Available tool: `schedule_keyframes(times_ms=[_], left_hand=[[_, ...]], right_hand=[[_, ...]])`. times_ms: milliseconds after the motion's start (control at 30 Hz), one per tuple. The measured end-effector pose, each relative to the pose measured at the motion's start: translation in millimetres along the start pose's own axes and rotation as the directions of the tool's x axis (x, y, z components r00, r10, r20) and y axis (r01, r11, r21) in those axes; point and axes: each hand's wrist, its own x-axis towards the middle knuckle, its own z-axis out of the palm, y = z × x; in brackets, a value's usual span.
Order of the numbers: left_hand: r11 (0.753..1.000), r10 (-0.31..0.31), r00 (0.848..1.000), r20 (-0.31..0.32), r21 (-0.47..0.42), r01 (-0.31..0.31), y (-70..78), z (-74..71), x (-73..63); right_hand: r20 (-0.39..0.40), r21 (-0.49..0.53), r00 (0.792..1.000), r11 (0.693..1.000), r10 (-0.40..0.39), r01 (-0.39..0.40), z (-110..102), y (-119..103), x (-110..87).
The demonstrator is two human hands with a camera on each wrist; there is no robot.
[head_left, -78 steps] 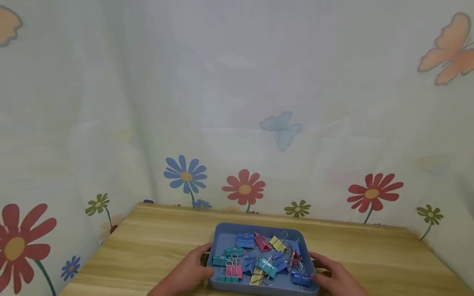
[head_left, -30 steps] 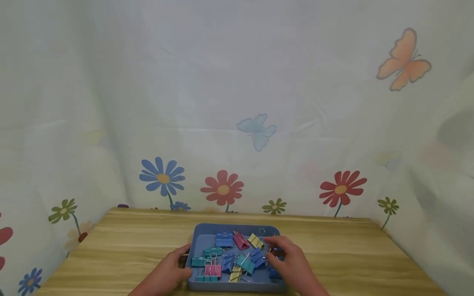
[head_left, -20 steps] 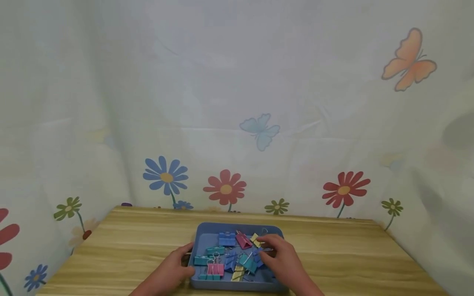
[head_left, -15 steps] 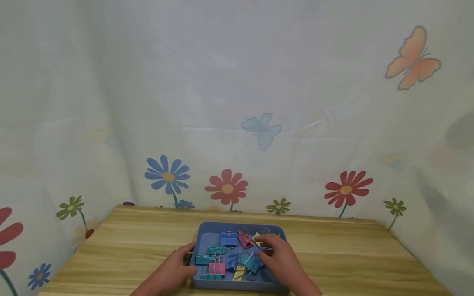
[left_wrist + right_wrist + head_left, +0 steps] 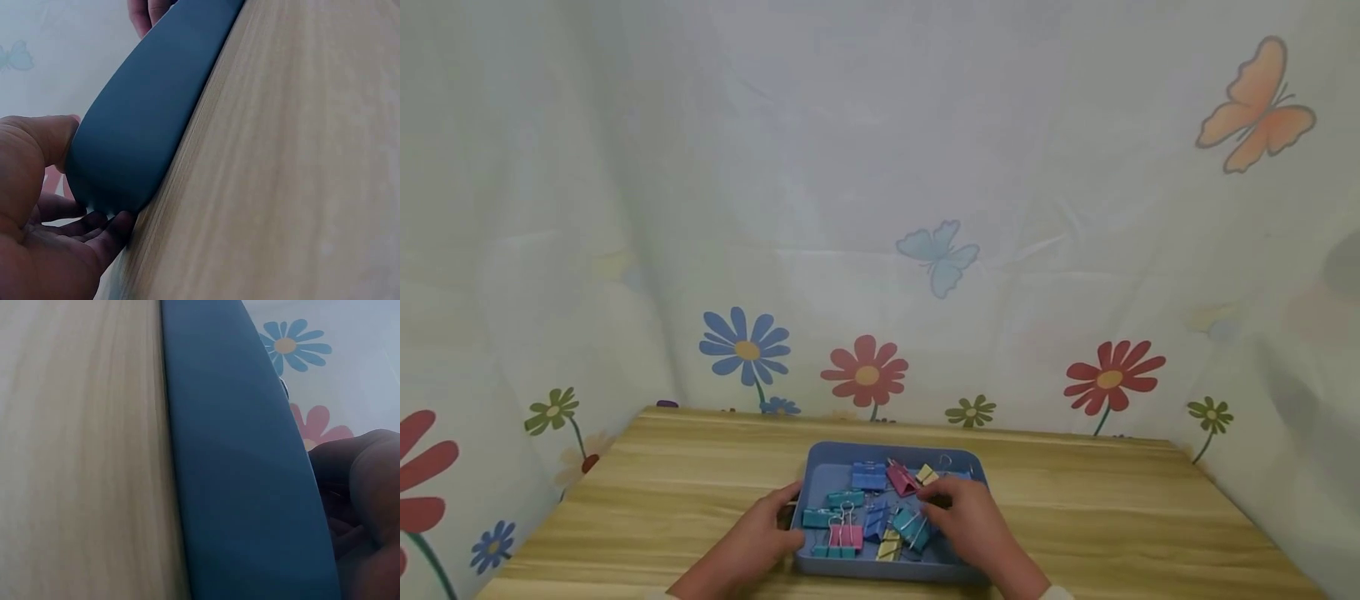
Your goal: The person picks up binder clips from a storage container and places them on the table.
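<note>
Steadying the blue tray (image 5: 865, 570) on the tabletop (image 5: 1120, 525), as seen from the head, with a grip of the left hand (image 5: 756, 533) on its left wall, thumb at the near corner. Reaching over the tray's right half with the right hand (image 5: 967, 514), thumb and index finger bent toward each other, tips close together near the red clip (image 5: 901, 477) and the teal clip (image 5: 912, 528). Cannot tell whether pinching anything there or only hovering. For a clean pick, best to take one clip by its coloured back, seat it between both tips, and lift straight up so as not to drag along the yellow clip (image 5: 890, 547) or the pink clip (image 5: 847, 536). From the left wrist, gripping the tray by one end, thumb against the rim and other fingers bent around the outer wall, low by the tabletop; probably enough to stop sliding. Better to keep that hold light and avoid tipping. At the top, past the rim, a few more fingertips, likely of the right hand. From the right wrist, facing mostly outer wall, flowered cloth (image 5: 359, 369) behind, right hand bent and shadowed beyond the rim, tips hidden; no telling whether holding anything, so better to judge the pinch from above.
</note>
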Motion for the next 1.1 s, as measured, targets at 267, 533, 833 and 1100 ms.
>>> schedule_keyframes(times_ms=[267,533,833,1100], left_hand=[[1.000,0.005,1.000,0.007,-0.015,-0.005,-2.5,1.1,1.4],[1.000,0.006,1.000,0.010,-0.015,-0.006,-5.7,0.3,3.5],[1.000,0.002,1.000,0.006,-0.005,-0.002,-7.5,-0.5,5.4],[0.999,0.031,1.000,0.007,-0.018,-0.030,-7.2,1.5,4.5]], right_hand=[[0.063,0.058,0.997,0.997,0.053,-0.056,-8,-2,-1.2],[0.099,0.142,0.990,0.983,0.103,-0.117,-15,-2,-2.5],[0.053,0.214,0.988,0.965,0.142,-0.151,-23,-6,-3.7],[-0.059,0.270,0.970,0.939,0.238,-0.214,-35,-12,-5.9]])
